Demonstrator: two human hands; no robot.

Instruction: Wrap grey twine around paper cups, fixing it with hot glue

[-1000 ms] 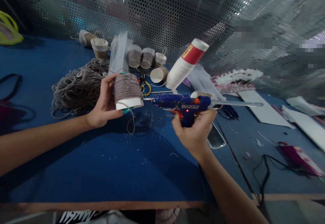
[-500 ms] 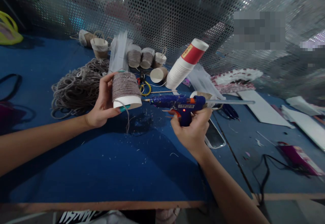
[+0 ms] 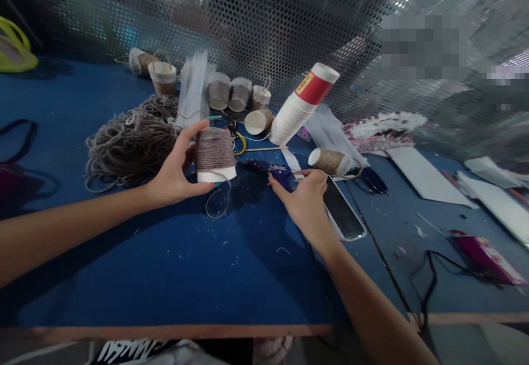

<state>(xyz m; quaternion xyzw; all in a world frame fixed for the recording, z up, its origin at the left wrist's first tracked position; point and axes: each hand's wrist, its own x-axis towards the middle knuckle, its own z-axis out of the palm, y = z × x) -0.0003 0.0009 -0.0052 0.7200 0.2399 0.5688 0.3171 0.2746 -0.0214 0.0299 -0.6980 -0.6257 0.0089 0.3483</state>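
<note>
My left hand grips a paper cup between thumb and fingers. Grey-brown cord is wound round most of the cup, leaving a white band bare at the lower end. A loose tail of cord curls down from that band. My right hand is closed on a blue hot glue gun, low over the table, its nozzle pointing left toward the cup. A small red light glows on the gun. Left of the cup lies a heap of grey cord.
Behind stand several cord-wrapped cups and a leaning stack of white paper cups. Yellow-handled scissors lie near a thin stick. At the right are a phone, a wrapped cup on its side and white boards.
My right hand has lowered the glue gun toward the table and moved it slightly left, away from the cup's rim. My left hand has shifted the cup a little to the right.
</note>
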